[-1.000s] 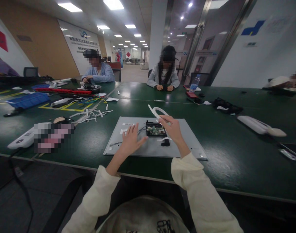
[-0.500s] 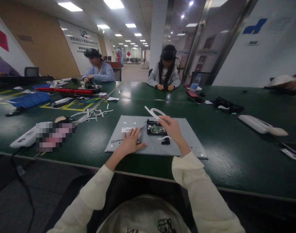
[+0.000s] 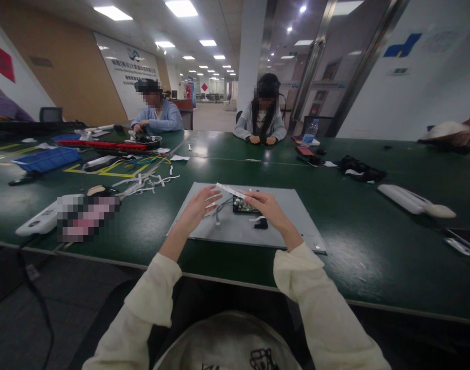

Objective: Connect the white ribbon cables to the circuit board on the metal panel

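Gray panel (image 3: 230, 234): laid on tabletop (image 3: 373, 221).
White strip (image 3: 230, 190): held above panel, tip pointed toward 10 o'clock.
Right hand (image 3: 269, 205): pinched on the strip.
Left hand (image 3: 196, 210): spread, held at panel's 9 o'clock side.
Circuit board (image 3: 241, 205): set at the strip's 5 o'clock.

Circuit board (image 3: 243, 205) partly out of sight behind right hand (image 3: 270, 209)

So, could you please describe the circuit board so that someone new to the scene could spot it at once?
On the green table, a flat grey panel lies before the camera wearer. Near its middle sits the black-framed circuit board, partly hidden by the right hand. Unlike the plain black piece nearer the wearer, it is green with pale specks.
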### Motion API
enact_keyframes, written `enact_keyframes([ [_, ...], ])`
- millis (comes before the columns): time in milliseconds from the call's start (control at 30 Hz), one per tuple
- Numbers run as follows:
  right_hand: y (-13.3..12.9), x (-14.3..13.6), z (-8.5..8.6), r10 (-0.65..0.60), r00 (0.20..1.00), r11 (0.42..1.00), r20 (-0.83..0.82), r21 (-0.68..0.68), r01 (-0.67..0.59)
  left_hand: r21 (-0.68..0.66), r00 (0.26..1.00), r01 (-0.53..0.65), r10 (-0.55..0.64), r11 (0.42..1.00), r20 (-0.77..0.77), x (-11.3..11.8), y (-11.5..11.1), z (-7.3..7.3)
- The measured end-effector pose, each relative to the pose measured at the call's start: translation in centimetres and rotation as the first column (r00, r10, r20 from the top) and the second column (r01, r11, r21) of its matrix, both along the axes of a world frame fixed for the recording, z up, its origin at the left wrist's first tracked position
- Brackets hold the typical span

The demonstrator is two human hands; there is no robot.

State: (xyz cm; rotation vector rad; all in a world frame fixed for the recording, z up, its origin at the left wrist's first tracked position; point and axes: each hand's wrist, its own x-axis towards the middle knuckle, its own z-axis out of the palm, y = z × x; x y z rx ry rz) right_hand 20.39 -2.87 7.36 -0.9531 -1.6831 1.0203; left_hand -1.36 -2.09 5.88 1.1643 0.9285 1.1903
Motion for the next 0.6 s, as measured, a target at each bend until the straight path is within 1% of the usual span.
enact_keyframes([
  [33, -0.1, 0.0, 0.1, 0.018, 1.000, 1.000, 0.003, -0.012, -0.018, -0.024, 0.998, 0.010, -0.008, 1.000, 0.069, 0.1, 0.1, 0.5],
  [100, -0.3, -0.1, 0.3, 0.034, 0.999, 0.999, 0.021, -0.027, -0.033, -0.036, 0.993, 0.001, 0.004, 0.999, 0.114, 0.4, 0.4, 1.3],
  [200, -0.4, 0.0, 0.5, 0.035, 0.999, 0.999, 0.040, -0.039, -0.034, 0.000, 0.995, -0.075, 0.075, 0.997, 0.072, 0.6, 0.5, 1.6],
  [267, -0.3, 0.0, 0.3, 0.031, 0.999, 0.999, 0.043, -0.044, -0.030, 0.044, 0.989, -0.150, 0.149, 0.988, 0.028, 0.6, 0.4, 1.5],
  [333, -0.1, 0.1, 0.1, 0.026, 0.999, 0.999, 0.043, -0.043, -0.025, 0.117, 0.968, -0.247, 0.251, 0.962, -0.021, 0.5, 0.1, 1.5],
  [400, 0.1, 0.2, 0.0, 0.025, 0.998, 0.999, 0.052, -0.034, -0.024, 0.208, 0.931, -0.342, 0.360, 0.917, -0.058, 0.4, -0.3, 1.6],
  [433, 0.1, 0.2, -0.1, 0.030, 0.998, 0.999, 0.060, -0.030, -0.028, 0.246, 0.914, -0.371, 0.398, 0.896, -0.073, 0.4, -0.5, 1.6],
  [500, 0.2, 0.3, -0.2, 0.041, 0.996, 0.999, 0.076, -0.015, -0.040, 0.291, 0.892, -0.402, 0.442, 0.868, -0.088, 0.3, -1.0, 1.8],
  [600, 0.1, 0.4, -0.1, 0.058, 0.994, 0.998, 0.094, 0.013, -0.060, 0.319, 0.871, -0.438, 0.484, 0.840, -0.079, 0.4, -1.8, 2.1],
])
